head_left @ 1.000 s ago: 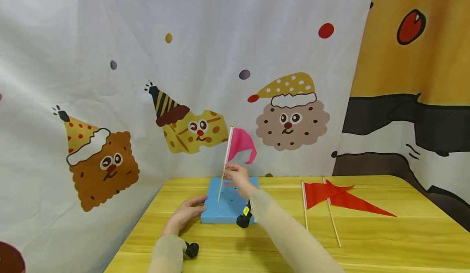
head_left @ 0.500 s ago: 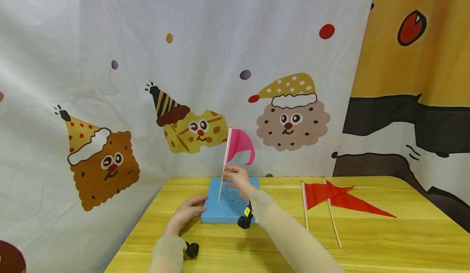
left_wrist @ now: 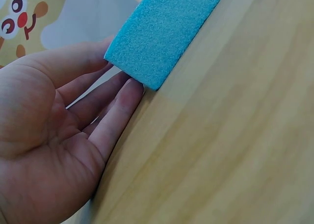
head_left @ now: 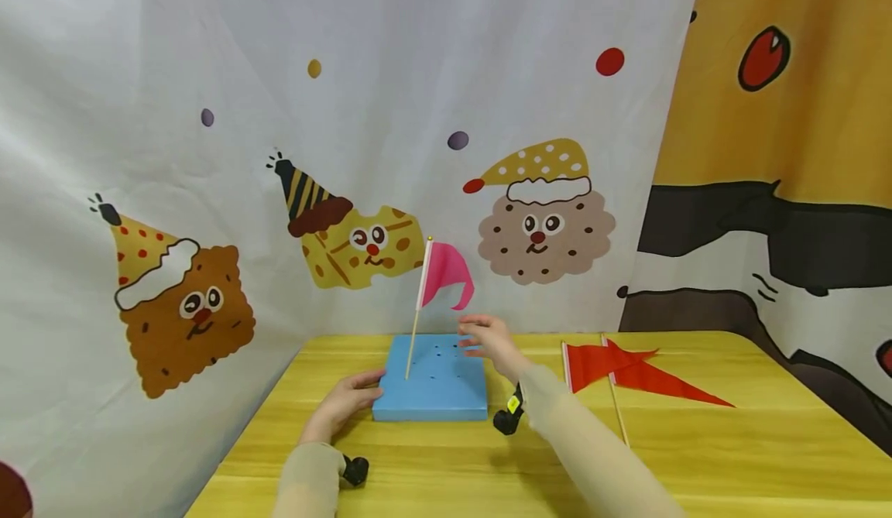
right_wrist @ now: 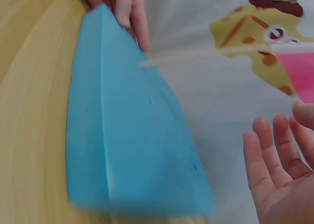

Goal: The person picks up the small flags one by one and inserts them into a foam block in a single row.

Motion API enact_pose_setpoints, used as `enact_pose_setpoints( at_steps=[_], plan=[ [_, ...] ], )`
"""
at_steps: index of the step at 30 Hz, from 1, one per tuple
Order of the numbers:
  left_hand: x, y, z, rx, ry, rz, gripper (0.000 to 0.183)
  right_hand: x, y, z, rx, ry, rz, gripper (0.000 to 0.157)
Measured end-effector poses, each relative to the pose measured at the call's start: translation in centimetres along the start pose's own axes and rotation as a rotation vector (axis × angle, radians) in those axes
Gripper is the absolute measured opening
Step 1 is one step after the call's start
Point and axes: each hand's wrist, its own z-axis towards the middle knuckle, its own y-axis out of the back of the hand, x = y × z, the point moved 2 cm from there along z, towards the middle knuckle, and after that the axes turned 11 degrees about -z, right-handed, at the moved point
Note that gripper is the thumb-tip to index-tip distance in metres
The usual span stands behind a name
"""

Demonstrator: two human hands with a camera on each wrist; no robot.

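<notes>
A pink flag (head_left: 444,270) on a thin wooden stick stands in a blue foam block (head_left: 446,400), leaning slightly right at the top. Small dark holes dot the block's upper face. My left hand (head_left: 343,405) rests against the block's left side; in the left wrist view its extended fingers and thumb meet the foam's corner (left_wrist: 147,47). Over the block's right part hovers my right hand (head_left: 493,343), apart from the flagstick and holding nothing. Its spread, gently bent fingers show in the right wrist view, below the pink cloth (right_wrist: 300,72).
Two red pennants on sticks, a nearer-left one (head_left: 587,368) and a longer one (head_left: 672,382), lie overlapping on the wooden table (head_left: 418,471) to the right. A printed cloth (head_left: 390,77) with cartoon biscuits hangs behind the table.
My right hand has let go of the pink flag's stick and moved right, away from it. The flag stands by itself; my left hand stays at the block. The head view has shifted slightly.
</notes>
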Motion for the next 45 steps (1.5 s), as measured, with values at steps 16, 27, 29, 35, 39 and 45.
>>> enact_pose_setpoints(
  at_steps=[16,27,29,35,39,45],
  plan=[
    [-0.6,1.1,-0.4,0.002,0.009,0.012,0.055,-2.8,12.3,-5.4,-0.021,-0.099,-0.218,0.035],
    [-0.4,1.5,-0.3,-0.008,0.009,0.013,0.056,-5.1,15.6,-7.8,0.057,-0.179,-0.229,0.037],
    [-0.4,1.4,-0.2,-0.004,0.008,0.015,0.057,-5.5,15.8,-7.9,0.053,-0.199,-0.265,0.032],
    [-0.3,1.1,0.0,0.016,0.007,0.006,0.057,-6.6,15.9,-8.8,0.038,-0.256,-0.353,0.026],
    [0.1,0.8,0.2,0.027,0.015,0.001,0.057,-7.2,16.0,-9.3,-0.007,-0.297,-0.402,0.023],
    [0.2,0.4,0.3,0.024,0.020,-0.005,0.057,-7.6,15.8,-9.8,-0.077,-0.333,-0.487,0.020]
  ],
)
